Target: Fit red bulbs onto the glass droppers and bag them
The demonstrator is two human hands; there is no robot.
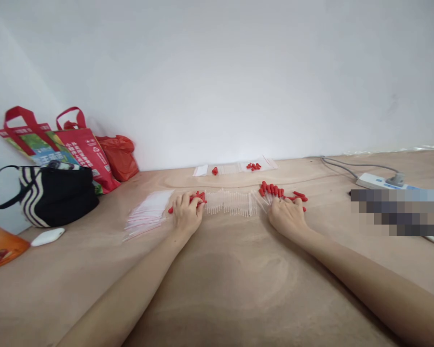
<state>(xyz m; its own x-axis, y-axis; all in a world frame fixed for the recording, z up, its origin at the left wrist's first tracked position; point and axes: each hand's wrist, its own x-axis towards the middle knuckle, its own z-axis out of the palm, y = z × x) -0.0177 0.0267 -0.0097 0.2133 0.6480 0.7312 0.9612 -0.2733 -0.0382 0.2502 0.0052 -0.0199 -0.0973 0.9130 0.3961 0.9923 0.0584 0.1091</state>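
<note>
My left hand point(186, 214) bends its fingers over a small heap of red rubber bulbs point(198, 196) and pinches at them. Between my hands lies a long row of thin transparent dropper tubes point(231, 202), side by side on the table. My right hand point(287, 217) is closed at the lower ends of several droppers with red bulbs point(273, 189), whose tubes fan out from its fingers. Part of those tubes is hidden behind the hand. More loose red bulbs point(300, 195) lie just beyond it. Left of my left hand is a fanned stack of zip bags point(150, 214).
Along the wall lie more zip bags point(271, 162) with red bulbs point(253, 166) on them. Shopping bags point(88, 152), a black bag point(68, 195), a white case point(48, 236) and an orange packet point(3, 246) stand left. A power strip point(376, 182) with cables is right.
</note>
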